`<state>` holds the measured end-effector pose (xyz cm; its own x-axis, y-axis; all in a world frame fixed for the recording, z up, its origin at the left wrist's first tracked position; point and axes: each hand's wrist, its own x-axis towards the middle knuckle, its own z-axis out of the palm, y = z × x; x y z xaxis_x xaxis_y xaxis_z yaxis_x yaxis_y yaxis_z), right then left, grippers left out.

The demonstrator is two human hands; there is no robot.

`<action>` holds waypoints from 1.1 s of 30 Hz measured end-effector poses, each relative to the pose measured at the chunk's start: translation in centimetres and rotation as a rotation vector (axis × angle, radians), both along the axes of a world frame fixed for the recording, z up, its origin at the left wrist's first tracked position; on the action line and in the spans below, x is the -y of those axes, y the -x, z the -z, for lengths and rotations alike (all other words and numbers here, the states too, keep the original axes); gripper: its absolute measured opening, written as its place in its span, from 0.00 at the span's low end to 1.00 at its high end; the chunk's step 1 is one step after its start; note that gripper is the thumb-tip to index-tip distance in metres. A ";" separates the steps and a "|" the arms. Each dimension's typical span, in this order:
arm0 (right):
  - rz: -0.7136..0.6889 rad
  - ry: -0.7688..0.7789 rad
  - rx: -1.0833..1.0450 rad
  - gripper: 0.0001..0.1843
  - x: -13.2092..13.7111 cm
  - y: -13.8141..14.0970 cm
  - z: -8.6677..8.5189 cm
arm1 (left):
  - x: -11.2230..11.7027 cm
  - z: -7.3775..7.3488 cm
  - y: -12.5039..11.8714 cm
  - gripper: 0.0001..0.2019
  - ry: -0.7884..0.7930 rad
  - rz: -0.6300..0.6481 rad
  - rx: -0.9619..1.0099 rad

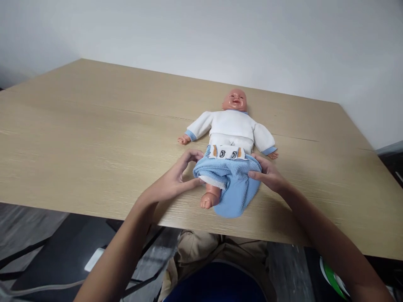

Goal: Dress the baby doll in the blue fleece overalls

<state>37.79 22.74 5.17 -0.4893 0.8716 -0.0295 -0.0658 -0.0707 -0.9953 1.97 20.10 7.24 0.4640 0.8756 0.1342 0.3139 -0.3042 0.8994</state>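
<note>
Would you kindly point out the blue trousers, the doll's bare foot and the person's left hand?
blue trousers [234,184]: head view, on the bunched cloth over the doll's legs.
bare foot [207,202]: head view, on the toes.
left hand [174,178]: head view, on the back of the hand at the trousers' edge.

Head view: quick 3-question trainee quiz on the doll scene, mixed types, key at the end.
1. True or false: the doll lies face up on the table.
2. The blue trousers are touched by: A) left hand only, B) right hand only, C) both hands.
3. Fill in: one bare ___ sticks out from the trousers.

Key: 1 true; 2 C; 3 foot.
</note>
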 end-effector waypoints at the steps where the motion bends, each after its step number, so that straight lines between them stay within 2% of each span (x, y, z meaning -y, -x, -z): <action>1: 0.023 0.031 -0.016 0.28 0.0 0.1 0.2 | -0.3 -0.3 0.2 0.30 -0.017 0.021 -0.027; 5: 0.119 0.095 -0.080 0.33 -0.1 0.6 0.7 | -1.7 -2.2 0.3 0.36 -0.038 0.127 -0.068; 9: 0.146 0.130 -0.113 0.33 -0.1 0.9 0.8 | -3.3 -3.5 -0.3 0.27 -0.072 0.100 -0.064; 14: 0.130 0.141 -0.126 0.33 -0.3 0.8 0.9 | -4.7 -5.0 -3.2 0.29 -0.164 0.036 -0.177; 17: 0.087 0.137 -0.123 0.35 -0.2 0.7 0.9 | -5.7 -6.4 -5.6 0.30 -0.190 0.069 -0.253; 21: 0.064 0.146 -0.154 0.36 -0.1 0.7 0.8 | -7.5 -8.4 -8.5 0.34 -0.164 0.230 -0.482; 25: 0.056 0.133 -0.160 0.32 -0.1 0.3 0.9 | -9.0 -10.2 -10.0 0.29 -0.026 0.461 -0.611; 27: 0.010 0.096 -0.119 0.31 -0.2 -0.1 0.8 | -9.6 -10.7 -10.4 0.27 0.091 0.585 -0.542; 29: -0.095 0.031 -0.017 0.30 -0.2 -0.5 0.5 | -10.0 -10.7 -10.7 0.23 0.202 0.688 -0.425; 31: -0.217 -0.061 0.145 0.27 -0.1 -0.9 -0.1 | -10.5 -10.3 -11.0 0.20 0.270 0.743 -0.318; 33: -0.274 -0.143 0.275 0.24 0.1 -1.2 -0.6 | -10.9 -9.6 -11.3 0.19 0.313 0.771 -0.252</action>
